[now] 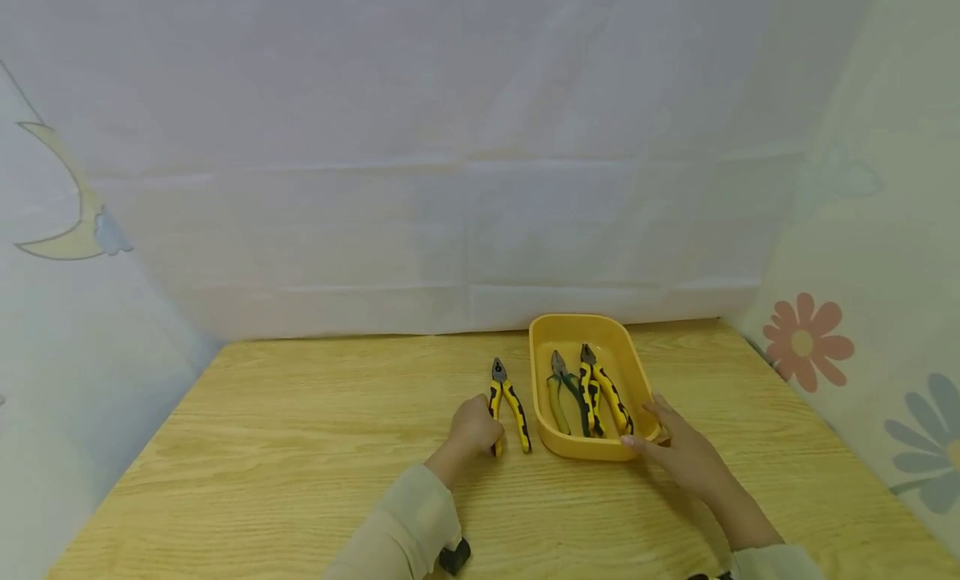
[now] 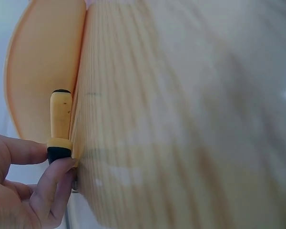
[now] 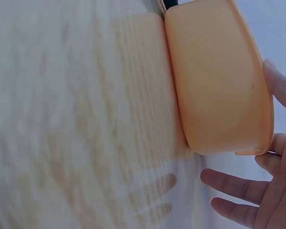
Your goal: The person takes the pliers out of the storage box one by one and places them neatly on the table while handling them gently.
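My left hand grips one handle of the combination pliers with yellow-and-black grips, which lie on the wooden table, jaws pointing away from me. In the left wrist view, thumb and fingers pinch the yellow-and-black handle from both sides. To the right stands a yellow plastic bin. Inside it lie green-handled pliers beside yellow-and-black pliers. My right hand holds the bin's near right corner, thumb on the rim; in the right wrist view two of its fingers stretch out below the bin.
The wooden table reaches back to a white cloth backdrop. Patterned cloth hangs at both sides, with a moon on the left and flowers on the right. The bin stands close to the back edge.
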`<action>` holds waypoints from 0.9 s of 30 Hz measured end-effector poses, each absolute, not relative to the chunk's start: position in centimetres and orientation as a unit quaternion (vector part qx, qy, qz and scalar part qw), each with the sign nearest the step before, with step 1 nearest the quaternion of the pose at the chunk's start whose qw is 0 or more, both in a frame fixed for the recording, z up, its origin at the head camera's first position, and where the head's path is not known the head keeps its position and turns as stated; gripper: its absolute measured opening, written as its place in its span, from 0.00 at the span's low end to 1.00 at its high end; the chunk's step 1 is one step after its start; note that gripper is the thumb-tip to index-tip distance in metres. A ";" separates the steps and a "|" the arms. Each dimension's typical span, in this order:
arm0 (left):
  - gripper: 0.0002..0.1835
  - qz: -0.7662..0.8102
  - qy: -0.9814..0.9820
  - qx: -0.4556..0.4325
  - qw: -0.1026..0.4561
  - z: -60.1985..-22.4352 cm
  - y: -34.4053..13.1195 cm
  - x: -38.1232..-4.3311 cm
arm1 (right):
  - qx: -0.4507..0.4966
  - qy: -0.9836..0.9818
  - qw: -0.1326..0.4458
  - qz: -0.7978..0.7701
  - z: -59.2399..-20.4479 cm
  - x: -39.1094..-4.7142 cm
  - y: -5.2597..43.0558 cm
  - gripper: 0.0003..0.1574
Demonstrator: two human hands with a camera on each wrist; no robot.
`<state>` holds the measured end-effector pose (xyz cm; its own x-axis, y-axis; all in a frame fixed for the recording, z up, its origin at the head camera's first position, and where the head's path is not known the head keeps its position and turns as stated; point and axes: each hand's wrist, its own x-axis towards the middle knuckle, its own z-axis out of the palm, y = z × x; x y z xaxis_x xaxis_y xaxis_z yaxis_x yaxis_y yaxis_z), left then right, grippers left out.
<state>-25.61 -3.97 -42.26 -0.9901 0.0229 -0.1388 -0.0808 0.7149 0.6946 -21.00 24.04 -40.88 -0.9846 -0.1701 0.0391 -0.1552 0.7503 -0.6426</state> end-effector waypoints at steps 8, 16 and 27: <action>0.21 0.374 0.925 -0.016 0.072 -42.5 -3.8 -25.9 | -0.088 0.940 0.005 -0.330 -40.8 -21.0 24.1 0.48; 0.24 0.368 0.927 -0.006 0.066 -42.0 -4.2 -25.6 | -0.090 0.940 0.005 -0.330 -40.9 -21.2 23.7 0.48; 0.19 0.354 0.933 0.004 0.065 -42.3 -4.2 -25.5 | -0.082 0.942 0.006 -0.327 -40.9 -21.0 23.7 0.48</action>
